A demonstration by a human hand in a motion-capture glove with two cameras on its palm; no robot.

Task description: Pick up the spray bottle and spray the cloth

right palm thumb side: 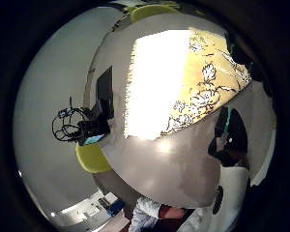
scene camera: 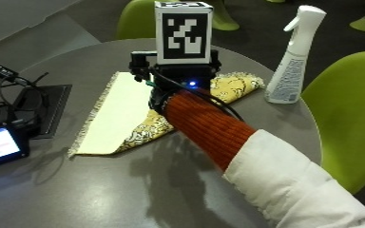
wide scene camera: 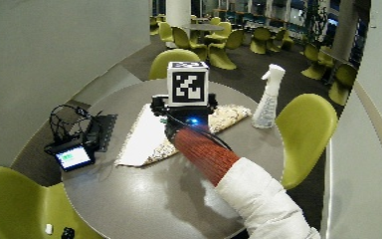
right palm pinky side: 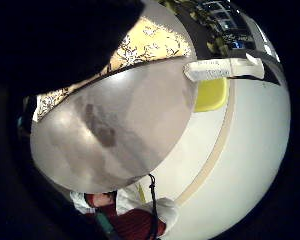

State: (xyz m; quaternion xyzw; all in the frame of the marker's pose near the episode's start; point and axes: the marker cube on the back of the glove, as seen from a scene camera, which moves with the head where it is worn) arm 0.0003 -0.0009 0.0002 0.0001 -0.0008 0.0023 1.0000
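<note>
While the right hand (scene camera: 170,92) hovers over the cloth (scene camera: 122,111), its fingers hidden under the glove's gear so their state cannot be told, the bottle (scene camera: 290,59) stands upright near the table (scene camera: 170,190) edge, well to the hand's right and apart from the cloth. Its long axis is vertical, nozzle up; the reach would likely go sideways across the patterned corner. Round and grey, the table sits among green chairs (wide scene camera: 303,129) in a café-like hall; a small screen (wide scene camera: 72,157) lies opposite.
</note>
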